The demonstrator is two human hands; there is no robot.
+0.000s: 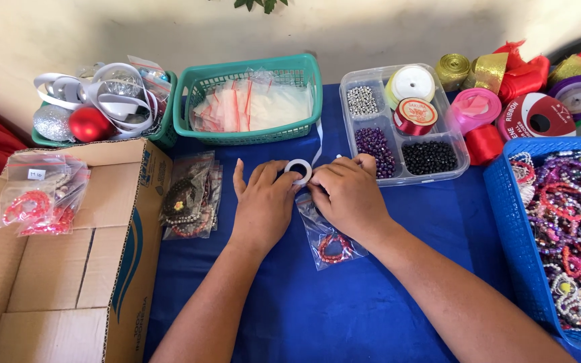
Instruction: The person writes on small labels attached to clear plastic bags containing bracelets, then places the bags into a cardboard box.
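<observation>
Head view: both hands meet mid-table over the blue cloth [344, 302].
Bag: clear zip bag [331, 243] with a red bead bracelet [334, 249] already inside, long axis near-to-far, mouth under the right hand [347, 195].
Tape: small white tape roll [298, 171] stands on edge, pinched by the left hand [263, 202].
Progress: bracelet bagged; sealing looks unfinished.
Far: green basket [250, 101] of empty bags.

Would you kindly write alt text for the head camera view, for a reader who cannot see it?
Two bare hands, left hand and right hand, hold a small white tape roll over a clear bag with a red bracelet on a blue tablecloth. Around them sit a green basket of bags, a bead tray and a cardboard box.
</observation>
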